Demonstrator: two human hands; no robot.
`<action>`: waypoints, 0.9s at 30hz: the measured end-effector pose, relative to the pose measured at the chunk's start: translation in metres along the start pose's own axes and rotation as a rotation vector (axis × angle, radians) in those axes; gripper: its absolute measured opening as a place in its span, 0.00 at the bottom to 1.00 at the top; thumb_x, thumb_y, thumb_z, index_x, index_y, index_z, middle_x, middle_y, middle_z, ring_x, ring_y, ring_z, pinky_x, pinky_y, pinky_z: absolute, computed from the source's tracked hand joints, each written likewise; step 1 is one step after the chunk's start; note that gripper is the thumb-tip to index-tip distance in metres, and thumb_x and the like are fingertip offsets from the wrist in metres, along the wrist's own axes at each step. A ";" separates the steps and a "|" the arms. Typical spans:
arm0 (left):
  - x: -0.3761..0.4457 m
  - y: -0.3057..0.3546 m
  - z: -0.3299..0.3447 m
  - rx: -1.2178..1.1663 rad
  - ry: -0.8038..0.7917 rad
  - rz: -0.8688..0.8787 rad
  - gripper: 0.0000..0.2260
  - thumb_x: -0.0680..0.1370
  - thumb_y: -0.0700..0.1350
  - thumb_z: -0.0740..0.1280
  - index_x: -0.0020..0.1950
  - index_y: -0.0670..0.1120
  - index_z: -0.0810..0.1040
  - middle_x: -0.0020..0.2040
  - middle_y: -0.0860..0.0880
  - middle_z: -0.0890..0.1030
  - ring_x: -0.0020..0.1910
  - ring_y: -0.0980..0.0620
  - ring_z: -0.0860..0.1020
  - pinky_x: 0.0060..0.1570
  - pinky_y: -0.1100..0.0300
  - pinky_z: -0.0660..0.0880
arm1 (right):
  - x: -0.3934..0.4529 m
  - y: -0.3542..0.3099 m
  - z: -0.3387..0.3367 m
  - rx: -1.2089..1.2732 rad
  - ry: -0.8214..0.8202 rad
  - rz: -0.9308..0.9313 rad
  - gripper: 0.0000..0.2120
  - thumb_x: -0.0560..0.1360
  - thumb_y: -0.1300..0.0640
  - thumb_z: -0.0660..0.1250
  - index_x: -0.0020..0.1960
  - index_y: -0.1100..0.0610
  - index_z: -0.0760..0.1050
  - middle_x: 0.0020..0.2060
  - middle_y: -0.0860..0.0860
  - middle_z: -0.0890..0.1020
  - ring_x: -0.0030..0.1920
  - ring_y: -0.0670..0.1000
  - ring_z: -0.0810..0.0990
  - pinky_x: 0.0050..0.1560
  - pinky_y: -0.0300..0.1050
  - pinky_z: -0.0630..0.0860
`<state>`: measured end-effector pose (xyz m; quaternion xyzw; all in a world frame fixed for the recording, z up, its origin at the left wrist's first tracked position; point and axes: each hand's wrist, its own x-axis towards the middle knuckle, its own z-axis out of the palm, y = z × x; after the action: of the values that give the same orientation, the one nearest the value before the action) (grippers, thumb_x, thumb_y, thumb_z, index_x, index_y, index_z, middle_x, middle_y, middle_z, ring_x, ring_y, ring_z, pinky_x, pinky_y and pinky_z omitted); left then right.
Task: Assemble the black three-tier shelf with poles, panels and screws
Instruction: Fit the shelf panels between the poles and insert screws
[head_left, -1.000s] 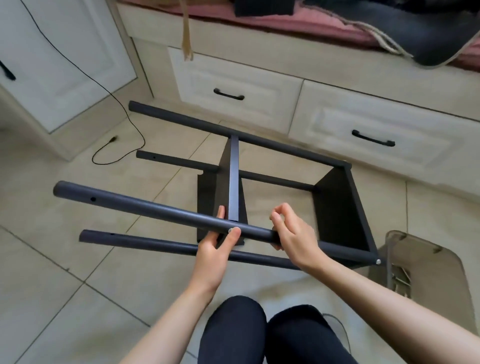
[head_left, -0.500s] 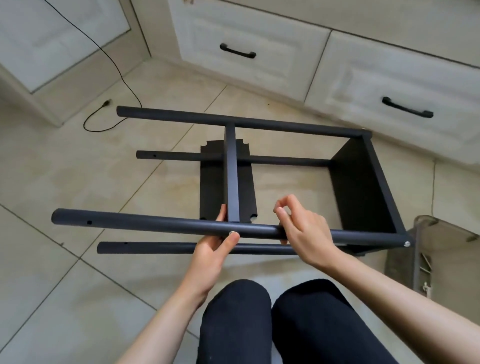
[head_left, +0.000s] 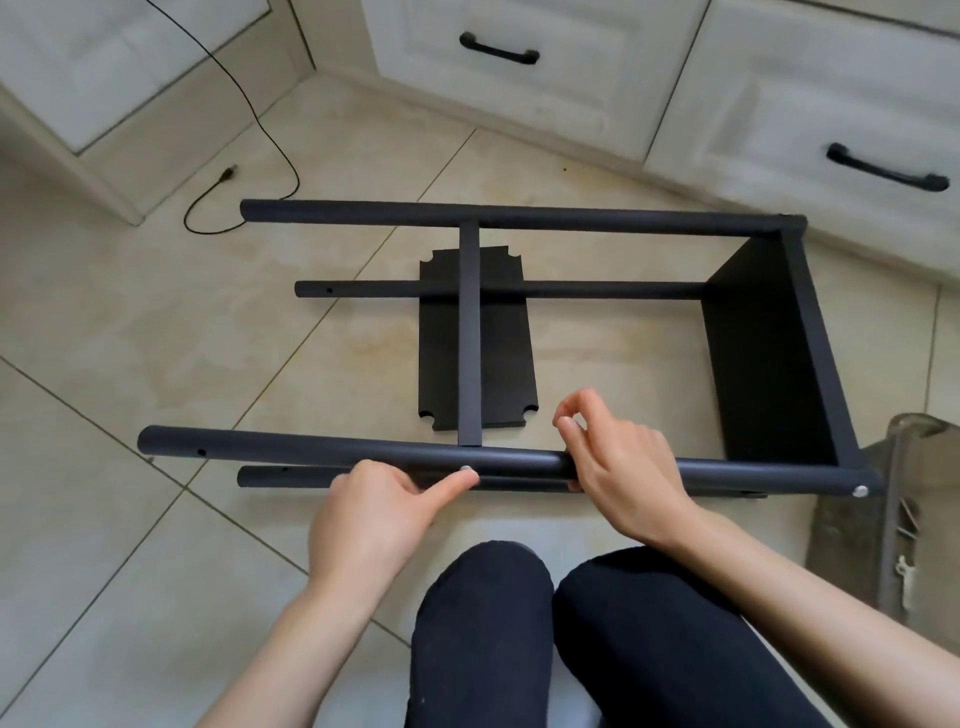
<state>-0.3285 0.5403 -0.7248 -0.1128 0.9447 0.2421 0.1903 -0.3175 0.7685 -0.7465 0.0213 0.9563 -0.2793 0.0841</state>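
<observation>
Shelf frame (head_left: 519, 338) lies on its side on the tiled floor (head_left: 130, 338), in front of the person's knees (head_left: 545, 623).

Hidden/unclear: the lower near pole (head_left: 285, 475) is mostly covered by the near top pole (head_left: 311, 451) and both hands. The clear container (head_left: 883, 519) right of the frame is cut off by the picture edge; its small hardware is too blurred to identify.

Frame: four black poles run left-right. The middle panel (head_left: 468, 338) is seen edge-on; the end panel (head_left: 769, 353) closes the right end. A loose black panel (head_left: 498, 364) lies flat on the floor under the frame.

Left hand (head_left: 374, 514) grips the near top pole from below, thumb tip touching the screw (head_left: 466, 468) under the middle panel. Right hand (head_left: 618, 467), just right of that screw, rests on the same pole; its fingers (head_left: 571, 421) are curled with thumb and forefinger pinched together. Can't tell if they hold anything.
</observation>
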 end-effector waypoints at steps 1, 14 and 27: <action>0.000 0.004 -0.005 0.130 0.037 0.014 0.36 0.64 0.79 0.63 0.28 0.43 0.79 0.24 0.49 0.79 0.33 0.53 0.79 0.34 0.57 0.77 | 0.000 0.000 -0.001 -0.003 -0.018 0.008 0.07 0.84 0.47 0.48 0.52 0.46 0.62 0.32 0.46 0.81 0.38 0.59 0.77 0.42 0.52 0.69; 0.044 0.011 -0.032 0.333 -0.127 0.568 0.34 0.67 0.76 0.63 0.65 0.60 0.59 0.64 0.61 0.73 0.58 0.56 0.75 0.48 0.61 0.69 | 0.092 -0.036 -0.024 0.247 0.042 -0.307 0.11 0.84 0.55 0.55 0.54 0.59 0.74 0.52 0.52 0.80 0.58 0.53 0.71 0.59 0.55 0.70; 0.056 0.008 -0.029 0.456 -0.255 0.570 0.49 0.59 0.82 0.47 0.74 0.70 0.29 0.61 0.54 0.82 0.44 0.49 0.80 0.43 0.53 0.77 | 0.140 -0.060 -0.005 -0.241 0.012 -0.685 0.15 0.85 0.53 0.53 0.47 0.61 0.72 0.40 0.54 0.78 0.57 0.58 0.71 0.45 0.54 0.72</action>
<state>-0.3903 0.5257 -0.7212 0.2306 0.9365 0.0810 0.2515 -0.4610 0.7194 -0.7344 -0.3087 0.9345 -0.1766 -0.0178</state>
